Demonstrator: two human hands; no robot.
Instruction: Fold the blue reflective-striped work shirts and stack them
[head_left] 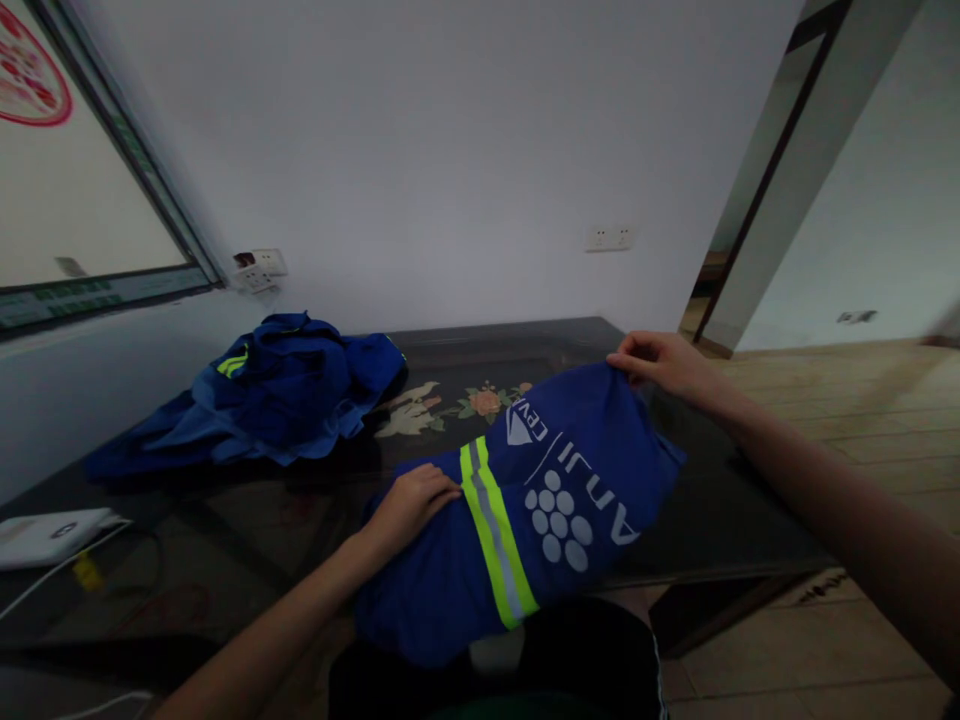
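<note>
A folded blue work jacket (592,440) with white lettering, a logo of round dots and a yellow-and-silver reflective band lies slantwise at the table's front, its lower part hanging over the edge. My right hand (660,365) pinches its far right corner between thumb and fingers and holds it slightly raised. On the jacket's left half rests my left hand (416,500), fingers together and gripping the cloth beside the reflective band. Its thumb is mostly hidden.
A dark table (300,540) with a flower pattern stands against the wall. Crumpled blue clothes (292,390) are heaped at the back left. At the left edge sits a white device (49,537) with a cable. Wall sockets (609,238) are behind.
</note>
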